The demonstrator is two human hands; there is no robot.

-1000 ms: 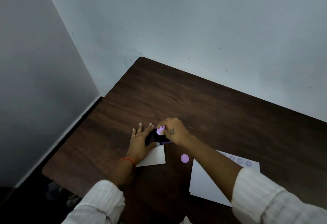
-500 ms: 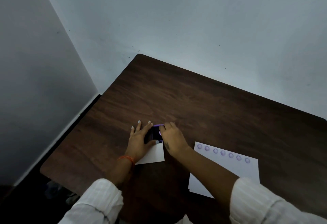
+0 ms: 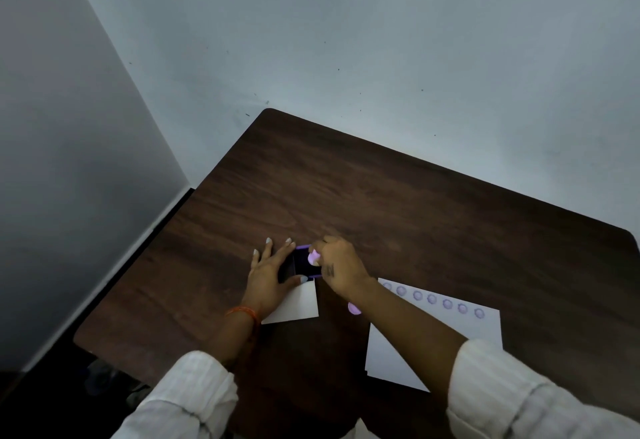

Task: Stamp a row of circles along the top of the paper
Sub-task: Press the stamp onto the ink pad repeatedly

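Observation:
A white paper (image 3: 460, 338) lies at the right on the dark wooden table (image 3: 381, 203), with a row of several purple stamped circles (image 3: 446, 304) along its top edge. A dark ink pad with a purple rim (image 3: 300, 263) sits at the table's middle. My left hand (image 3: 273, 279) lies flat against the pad's left side, thumb on its near edge. My right hand (image 3: 337, 267) pinches a small lilac round stamp (image 3: 313, 257) over the pad. A lilac round cap (image 3: 354, 308) lies on the table, half hidden by my right forearm.
A small white card (image 3: 298, 305) lies just below the ink pad, partly under my left hand. The table's far edge meets a grey wall; its left edge drops to a dark floor gap.
Half a second ago my right hand pressed low on the ink pad; now it has lifted slightly and the lilac stamp shows again. My left hand has stayed on the pad.

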